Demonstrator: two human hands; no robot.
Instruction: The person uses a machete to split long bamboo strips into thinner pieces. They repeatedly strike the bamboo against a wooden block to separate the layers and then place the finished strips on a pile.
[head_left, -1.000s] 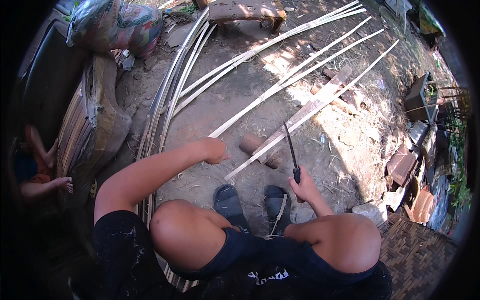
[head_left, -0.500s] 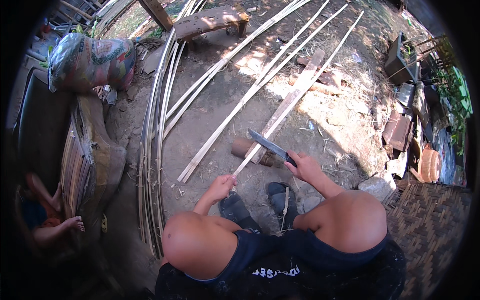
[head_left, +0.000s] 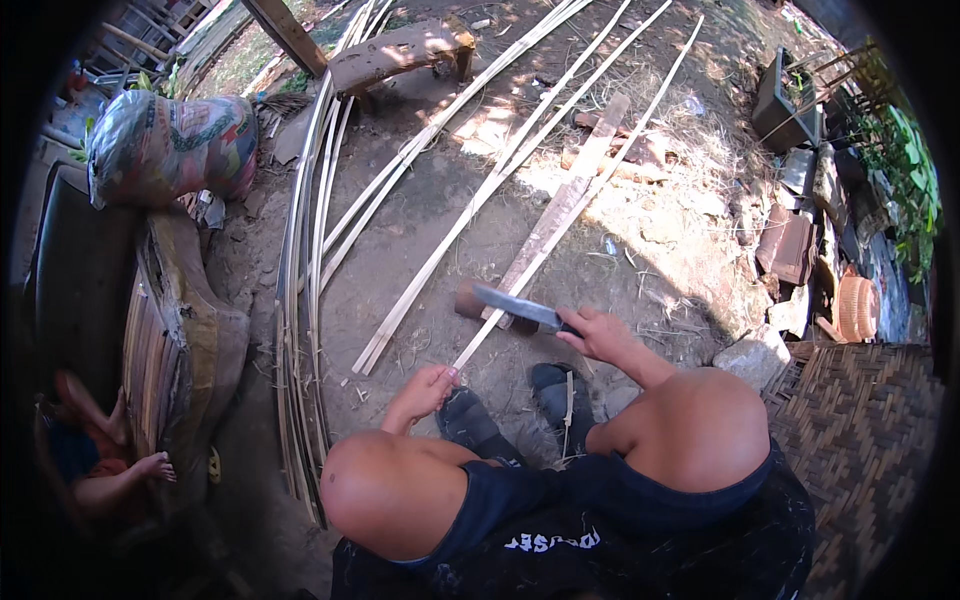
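Between my knees, my left hand (head_left: 424, 392) is closed round the near end of a long, pale bamboo strip (head_left: 600, 172). The strip slants away to the far right along a flat wooden board (head_left: 568, 200). The board's near end rests on a short brown log (head_left: 470, 300). My right hand (head_left: 598, 334) grips the handle of a large knife (head_left: 518, 304). Its broad blade points left and lies across the strip, close above the log; I cannot tell if it touches.
More bamboo strips lie left of the board (head_left: 440, 262) and in a long bundle (head_left: 298, 300). Farther off stand a stuffed sack (head_left: 175, 148) and a low wooden bench (head_left: 400, 58). A stone (head_left: 752, 358) and a woven mat (head_left: 870, 440) are at right. Another person's hand (head_left: 154, 466) shows at left.
The knife has moved nearer along the strip toward my left hand, and its blade has turned more level. My left hand still holds the strip's end. The whole view has shifted slightly.
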